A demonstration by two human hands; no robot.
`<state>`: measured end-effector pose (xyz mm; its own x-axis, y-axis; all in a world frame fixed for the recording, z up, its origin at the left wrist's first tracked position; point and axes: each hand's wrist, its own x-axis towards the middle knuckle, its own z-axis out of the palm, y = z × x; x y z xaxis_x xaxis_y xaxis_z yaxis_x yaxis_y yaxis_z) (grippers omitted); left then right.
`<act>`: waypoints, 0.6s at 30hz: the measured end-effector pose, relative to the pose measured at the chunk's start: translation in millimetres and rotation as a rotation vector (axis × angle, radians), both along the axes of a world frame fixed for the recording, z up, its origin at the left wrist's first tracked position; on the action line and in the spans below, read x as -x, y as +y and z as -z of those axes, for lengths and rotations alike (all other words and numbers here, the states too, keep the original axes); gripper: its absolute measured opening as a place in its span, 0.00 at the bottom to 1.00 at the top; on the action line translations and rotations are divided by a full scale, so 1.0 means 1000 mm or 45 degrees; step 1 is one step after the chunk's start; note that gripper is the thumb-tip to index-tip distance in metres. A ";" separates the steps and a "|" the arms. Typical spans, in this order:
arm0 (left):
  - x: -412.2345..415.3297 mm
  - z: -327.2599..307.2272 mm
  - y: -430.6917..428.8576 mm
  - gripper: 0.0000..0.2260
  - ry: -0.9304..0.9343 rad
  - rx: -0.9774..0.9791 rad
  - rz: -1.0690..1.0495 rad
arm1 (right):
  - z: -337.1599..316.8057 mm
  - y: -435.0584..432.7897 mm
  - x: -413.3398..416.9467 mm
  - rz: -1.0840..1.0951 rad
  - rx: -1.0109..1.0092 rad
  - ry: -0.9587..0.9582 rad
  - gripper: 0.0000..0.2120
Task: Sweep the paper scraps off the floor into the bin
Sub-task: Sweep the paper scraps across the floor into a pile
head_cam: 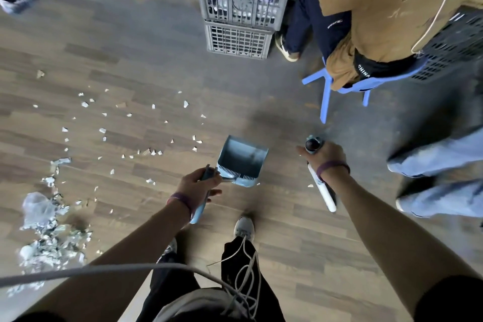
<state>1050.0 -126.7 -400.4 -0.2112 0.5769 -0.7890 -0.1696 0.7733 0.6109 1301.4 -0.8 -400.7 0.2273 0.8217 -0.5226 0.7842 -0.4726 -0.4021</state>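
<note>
My left hand point(196, 183) grips the handle of a blue dustpan point(240, 159), whose mouth points away from me over the wooden floor. My right hand point(324, 155) is closed around the top of a broom handle point(322, 192), white with a dark knob at its end; the broom head is hidden. Several small white paper scraps point(125, 125) lie scattered on the floor left of the dustpan. A larger heap of torn paper and plastic point(49, 232) sits at the far left. No bin is clearly visible.
Two stacked grey crates point(240, 13) stand ahead. A person in a tan top sits on a blue stool point(339, 86) at the upper right. Another person's jeans point(439, 172) are at the right. My feet point(244, 226) and a white cable point(130, 268) are below.
</note>
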 end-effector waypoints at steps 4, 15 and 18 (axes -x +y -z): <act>0.046 0.006 -0.015 0.07 0.007 0.013 -0.071 | 0.025 -0.007 0.079 -0.166 -0.016 -0.023 0.15; 0.280 0.015 -0.102 0.07 -0.016 0.037 -0.243 | 0.033 -0.094 0.388 -0.308 -0.007 0.026 0.17; 0.355 0.010 -0.141 0.06 0.027 0.042 -0.279 | 0.025 -0.124 0.492 -0.386 -0.018 0.120 0.22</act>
<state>695.0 -267.8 -409.9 -0.3457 0.4893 -0.8007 -0.3231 0.7390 0.5911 809.2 -125.3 -425.7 -0.0778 0.8519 -0.5180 0.8475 -0.2171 -0.4844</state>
